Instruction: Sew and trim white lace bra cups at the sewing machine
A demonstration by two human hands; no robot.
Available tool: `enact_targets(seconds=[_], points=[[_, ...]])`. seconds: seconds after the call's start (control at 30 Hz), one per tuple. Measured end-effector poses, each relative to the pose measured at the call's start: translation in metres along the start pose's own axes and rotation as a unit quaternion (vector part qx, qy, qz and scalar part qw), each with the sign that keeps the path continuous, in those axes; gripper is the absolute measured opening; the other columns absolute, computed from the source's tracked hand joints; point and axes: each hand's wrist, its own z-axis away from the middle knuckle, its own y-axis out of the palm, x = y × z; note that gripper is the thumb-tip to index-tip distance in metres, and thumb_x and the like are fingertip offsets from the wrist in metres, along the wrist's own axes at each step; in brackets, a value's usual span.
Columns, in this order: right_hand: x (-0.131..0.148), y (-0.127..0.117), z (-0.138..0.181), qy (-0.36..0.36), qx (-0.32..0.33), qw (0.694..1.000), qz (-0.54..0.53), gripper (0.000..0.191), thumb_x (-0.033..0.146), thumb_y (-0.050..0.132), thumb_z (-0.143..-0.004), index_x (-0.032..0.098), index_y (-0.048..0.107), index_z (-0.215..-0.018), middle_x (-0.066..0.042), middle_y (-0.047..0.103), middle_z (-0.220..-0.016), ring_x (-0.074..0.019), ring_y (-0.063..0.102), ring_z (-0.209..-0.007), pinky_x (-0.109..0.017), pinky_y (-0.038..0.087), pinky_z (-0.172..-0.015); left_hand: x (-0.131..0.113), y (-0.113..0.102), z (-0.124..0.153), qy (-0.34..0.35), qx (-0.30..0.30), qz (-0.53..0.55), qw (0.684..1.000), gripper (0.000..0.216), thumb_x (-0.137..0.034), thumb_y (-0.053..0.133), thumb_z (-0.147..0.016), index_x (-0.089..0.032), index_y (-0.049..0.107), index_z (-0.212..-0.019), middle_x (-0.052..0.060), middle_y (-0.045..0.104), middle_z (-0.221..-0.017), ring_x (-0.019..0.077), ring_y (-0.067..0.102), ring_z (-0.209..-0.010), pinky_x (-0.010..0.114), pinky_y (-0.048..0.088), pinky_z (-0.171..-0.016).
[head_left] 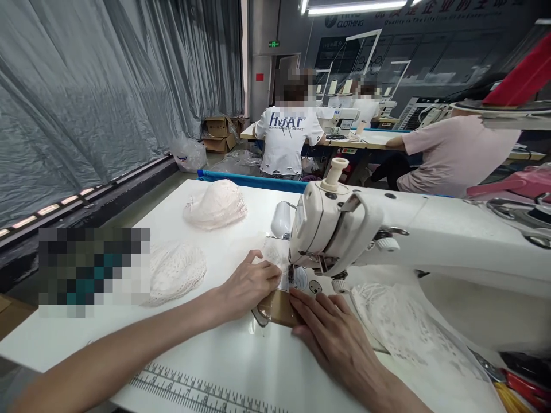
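In the head view, a white sewing machine (321,229) stands on the table, its needle and presser foot (291,274) low over the bed. A small white lace piece (272,250) lies left of the foot. My left hand (253,282) is closed with bent fingers at the lace's near edge; the fingertips are partly hidden. My right hand (329,321) lies flat, fingers stretched out, at the near side of the foot. Its fingertips touch the brown plate (279,308) in front of the needle. Whether fabric lies under them, I cannot tell.
Two lace bundles (217,205) (178,272) lie on the left of the white table. More white lace (400,321) lies under the machine arm. A printed ruler (193,393) runs along the front edge. Ahead, several people sit at sewing tables, one in a white shirt (284,140).
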Motion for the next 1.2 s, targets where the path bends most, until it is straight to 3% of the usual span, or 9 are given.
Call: enact_targets(seconds=[0.17, 0.37, 0.47, 0.6, 0.7, 0.9, 0.97, 1.07, 1.2], points=[[-0.002, 0.002, 0.001, -0.006, -0.016, 1.0, -0.001, 0.029, 0.027, 0.039, -0.094, 0.014, 0.06, -0.108, -0.011, 0.064, -0.113, -0.0223, 0.057, -0.085, -0.035, 0.037, -0.072, -0.004, 0.001, 0.004, -0.019, -0.005, 0.024, 1.0, 0.016, -0.01, 0.041, -0.09, -0.015, 0.055, -0.095, 0.003, 0.062, -0.102, 0.013, 0.057, -0.09, 0.035, 0.029, -0.093], [0.0, -0.005, -0.001, -0.043, -0.03, 0.998, 0.02, 0.028, 0.025, 0.036, -0.095, 0.016, 0.061, -0.105, -0.01, 0.067, -0.102, -0.0211, 0.059, -0.083, -0.034, 0.038, -0.07, 0.023, -0.033, 0.038, -0.095, -0.045, 0.018, 0.994, 0.026, -0.028, 0.049, -0.09, -0.018, 0.053, -0.113, 0.01, 0.05, -0.129, 0.0192, 0.049, -0.114, 0.039, 0.026, -0.099], [0.015, -0.01, -0.013, -0.055, -0.036, 0.998, -0.005, 0.027, 0.024, 0.038, -0.094, 0.018, 0.06, -0.108, -0.008, 0.067, -0.105, -0.0215, 0.058, -0.09, -0.035, 0.038, -0.075, 0.03, -0.041, 0.061, -0.131, 0.0, -0.012, 0.991, 0.03, -0.035, 0.052, -0.088, -0.018, 0.055, -0.112, 0.009, 0.057, -0.117, 0.0192, 0.055, -0.101, 0.037, 0.033, -0.089], [0.046, -0.007, -0.033, -0.062, -0.017, 0.997, -0.048, 0.028, 0.032, 0.043, -0.093, 0.018, 0.057, -0.113, -0.01, 0.06, -0.118, -0.0238, 0.054, -0.101, -0.038, 0.039, -0.083, -0.003, -0.04, 0.083, -0.153, 0.049, -0.044, 0.986, 0.034, -0.046, 0.058, -0.08, -0.015, 0.059, -0.095, 0.005, 0.059, -0.088, 0.0183, 0.055, -0.079, 0.032, 0.036, -0.073], [0.066, -0.001, -0.036, -0.092, 0.022, 0.993, -0.071, 0.052, 0.054, 0.048, -0.085, 0.014, 0.053, -0.119, -0.015, 0.058, -0.119, -0.0272, 0.052, -0.105, -0.043, 0.039, -0.087, -0.036, -0.046, 0.1, -0.128, 0.034, 0.009, 0.991, 0.028, -0.043, 0.053, -0.085, -0.016, 0.058, -0.087, 0.001, 0.056, -0.08, 0.013, 0.051, -0.069, 0.028, 0.034, -0.069], [0.098, 0.001, -0.001, -0.12, 0.072, 0.988, -0.06, 0.098, 0.08, 0.048, -0.063, 0.007, 0.045, -0.128, -0.023, 0.05, -0.126, -0.0365, 0.038, -0.12, -0.055, 0.032, -0.092, -0.055, -0.055, 0.137, -0.055, -0.014, 0.051, 0.997, 0.049, -0.053, 0.053, -0.082, -0.017, 0.05, -0.116, 0.009, 0.057, -0.116, 0.0205, 0.052, -0.105, 0.037, 0.027, -0.093], [0.109, 0.004, 0.011, -0.103, 0.075, 0.99, -0.054, 0.089, 0.071, 0.055, -0.069, 0.008, 0.042, -0.13, -0.021, 0.048, -0.13, -0.0354, 0.036, -0.122, -0.054, 0.031, -0.094, -0.06, -0.048, 0.147, -0.037, 0.01, 0.062, 0.997, 0.061, -0.057, 0.055, -0.078, -0.015, 0.045, -0.121, 0.012, 0.056, -0.118, 0.0222, 0.052, -0.106, 0.039, 0.027, -0.093], [0.126, 0.013, 0.017, -0.067, 0.047, 0.996, -0.033, 0.04, 0.029, 0.054, -0.087, 0.01, 0.05, -0.122, -0.017, 0.054, -0.124, -0.0301, 0.044, -0.115, -0.048, 0.03, -0.094, -0.074, -0.033, 0.157, -0.045, 0.015, 0.009, 0.999, 0.052, -0.04, 0.058, -0.083, -0.012, 0.043, -0.124, 0.014, 0.056, -0.118, 0.0227, 0.052, -0.105, 0.037, 0.029, -0.089], [0.136, 0.005, 0.014, -0.075, 0.028, 0.99, -0.117, 0.025, 0.008, 0.036, -0.09, 0.015, 0.059, -0.087, -0.006, 0.064, -0.078, -0.0177, 0.054, -0.071, -0.036, 0.038, -0.074, -0.096, -0.029, 0.162, -0.08, -0.047, 0.04, 0.995, 0.022, -0.012, 0.042, -0.091, -0.017, 0.057, -0.106, 0.005, 0.064, -0.096, 0.0151, 0.056, -0.089, 0.031, 0.033, -0.081]])
